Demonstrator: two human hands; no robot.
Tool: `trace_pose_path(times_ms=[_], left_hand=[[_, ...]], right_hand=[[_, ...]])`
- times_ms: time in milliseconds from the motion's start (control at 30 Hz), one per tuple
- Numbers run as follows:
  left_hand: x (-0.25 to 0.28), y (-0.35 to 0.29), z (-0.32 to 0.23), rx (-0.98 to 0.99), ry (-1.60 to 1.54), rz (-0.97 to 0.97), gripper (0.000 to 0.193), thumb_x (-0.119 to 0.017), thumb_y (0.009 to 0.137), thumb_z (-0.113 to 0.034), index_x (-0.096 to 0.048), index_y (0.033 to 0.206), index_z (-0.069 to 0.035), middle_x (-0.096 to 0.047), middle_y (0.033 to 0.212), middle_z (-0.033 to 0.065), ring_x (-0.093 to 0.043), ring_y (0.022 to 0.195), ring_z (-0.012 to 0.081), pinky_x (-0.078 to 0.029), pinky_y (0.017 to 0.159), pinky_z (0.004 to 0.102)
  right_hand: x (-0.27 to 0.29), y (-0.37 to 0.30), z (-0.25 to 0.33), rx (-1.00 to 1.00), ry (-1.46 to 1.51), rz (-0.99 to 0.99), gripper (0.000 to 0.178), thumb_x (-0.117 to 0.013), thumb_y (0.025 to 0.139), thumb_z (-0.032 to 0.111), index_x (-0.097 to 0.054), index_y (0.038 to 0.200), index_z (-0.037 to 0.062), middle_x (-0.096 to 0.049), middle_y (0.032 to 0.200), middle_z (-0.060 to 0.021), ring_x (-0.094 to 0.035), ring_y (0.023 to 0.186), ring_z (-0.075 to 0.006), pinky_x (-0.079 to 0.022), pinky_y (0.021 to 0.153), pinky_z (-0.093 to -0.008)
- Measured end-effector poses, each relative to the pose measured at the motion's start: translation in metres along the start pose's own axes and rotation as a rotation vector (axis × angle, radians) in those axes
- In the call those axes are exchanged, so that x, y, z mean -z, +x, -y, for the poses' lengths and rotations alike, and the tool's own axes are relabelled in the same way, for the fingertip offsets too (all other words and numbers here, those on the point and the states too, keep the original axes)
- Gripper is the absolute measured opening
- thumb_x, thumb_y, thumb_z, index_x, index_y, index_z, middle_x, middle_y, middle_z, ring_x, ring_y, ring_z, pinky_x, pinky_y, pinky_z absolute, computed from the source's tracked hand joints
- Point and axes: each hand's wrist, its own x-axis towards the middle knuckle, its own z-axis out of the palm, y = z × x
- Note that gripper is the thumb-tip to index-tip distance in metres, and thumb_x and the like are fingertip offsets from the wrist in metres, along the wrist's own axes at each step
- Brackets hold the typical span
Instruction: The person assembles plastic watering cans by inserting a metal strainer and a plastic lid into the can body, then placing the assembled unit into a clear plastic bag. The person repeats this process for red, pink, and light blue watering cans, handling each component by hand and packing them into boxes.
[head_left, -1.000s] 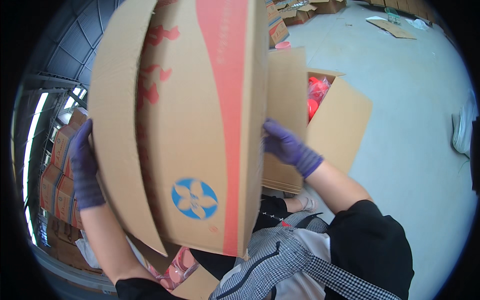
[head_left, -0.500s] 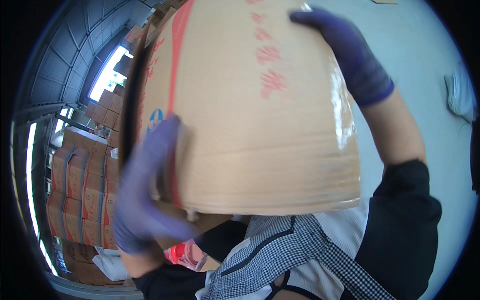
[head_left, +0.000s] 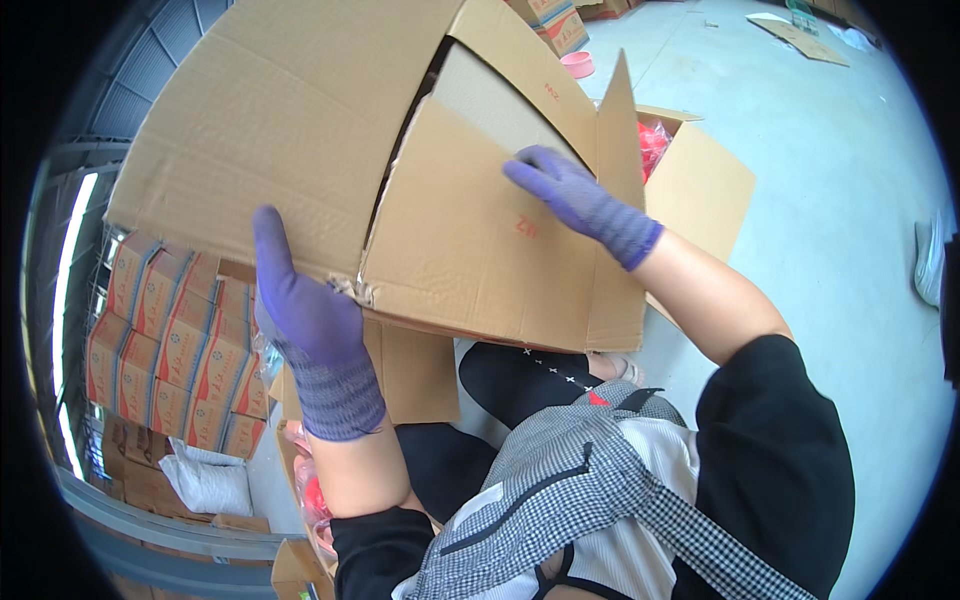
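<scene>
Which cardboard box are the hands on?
The large carton in front: the right hand is on one flap, the left hand at a corner. No hand touches the stacked boxes at left or the open box at right.

Head-worn left fisheye, wide, close above, looking down at hands (head_left: 314, 318).

At 12 o'clock, the flapped cardboard carton (head_left: 460, 260) is barring passage, its upright side flap (head_left: 618, 150) partly screening the red-filled carton (head_left: 715, 190) at 2 o'clock. Stacked printed cartons (head_left: 180, 335) are obstructing 9 o'clock, and a white sack (head_left: 210, 482) is blocking 8 o'clock. Toward 3 o'clock, pale floor (head_left: 840, 300) is leaving room for passing.
</scene>
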Motion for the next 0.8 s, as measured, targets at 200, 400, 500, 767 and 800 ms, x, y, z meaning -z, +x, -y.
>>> trace_pose_path(times_ms=[200, 400, 500, 767, 800], left_hand=[[-0.049, 0.046, -0.012, 0.274, -0.636, 0.024, 0.049, -0.055, 0.107, -0.022, -0.046, 0.143, 0.011, -0.06, 0.139, 0.0228, -0.065, 0.123, 0.0307, -0.055, 0.106, 0.0433], [-0.097, 0.078, 0.013, 0.219, -0.392, 0.147, 0.047, -0.058, 0.106, -0.022, -0.054, 0.14, 0.01, -0.064, 0.135, 0.0201, -0.065, 0.122, 0.0263, -0.055, 0.104, 0.0355], [-0.097, 0.072, 0.012, 0.226, -0.436, 0.175, 0.048, -0.058, 0.106, -0.021, -0.052, 0.14, 0.012, -0.063, 0.135, 0.0224, -0.067, 0.12, 0.0284, -0.057, 0.102, 0.0374], [-0.073, 0.06, 0.006, 0.372, -0.624, 0.065, 0.051, -0.058, 0.106, -0.025, -0.051, 0.139, 0.013, -0.063, 0.134, 0.0238, -0.068, 0.119, 0.0298, -0.059, 0.101, 0.039], [-0.072, 0.061, 0.008, 0.38, -0.636, 0.06, 0.051, -0.059, 0.105, -0.025, -0.051, 0.139, 0.013, -0.063, 0.133, 0.0237, -0.068, 0.119, 0.0298, -0.059, 0.101, 0.0391]], right_hand=[[0.114, -0.091, 0.033, -0.26, 0.669, 0.059, 0.052, -0.045, 0.11, 0.044, -0.061, 0.138, 0.0043, -0.061, 0.14, -0.0074, -0.056, 0.128, -0.017, -0.041, 0.113, -0.0346], [0.147, -0.108, 0.043, 0.066, 0.027, 0.329, 0.058, -0.065, 0.1, 0.03, -0.05, 0.148, 0.0016, -0.057, 0.144, -0.0141, -0.057, 0.128, -0.0238, -0.048, 0.107, -0.0392], [0.123, -0.039, 0.057, 0.147, -0.073, 0.207, 0.063, -0.076, 0.089, 0.023, -0.054, 0.146, 0.0047, -0.06, 0.139, -0.019, -0.058, 0.13, -0.0347, -0.05, 0.106, -0.0421], [0.034, 0.082, 0.101, 0.753, -0.672, 0.236, 0.073, -0.069, 0.083, 0.013, -0.042, 0.151, 0.0038, -0.047, 0.149, -0.0236, -0.064, 0.111, -0.0435, -0.054, 0.097, -0.0482], [0.027, 0.082, 0.099, 0.652, -0.73, 0.244, 0.075, -0.069, 0.082, 0.012, -0.04, 0.152, 0.0036, -0.047, 0.149, -0.0238, -0.065, 0.107, -0.0436, -0.055, 0.095, -0.0486]])
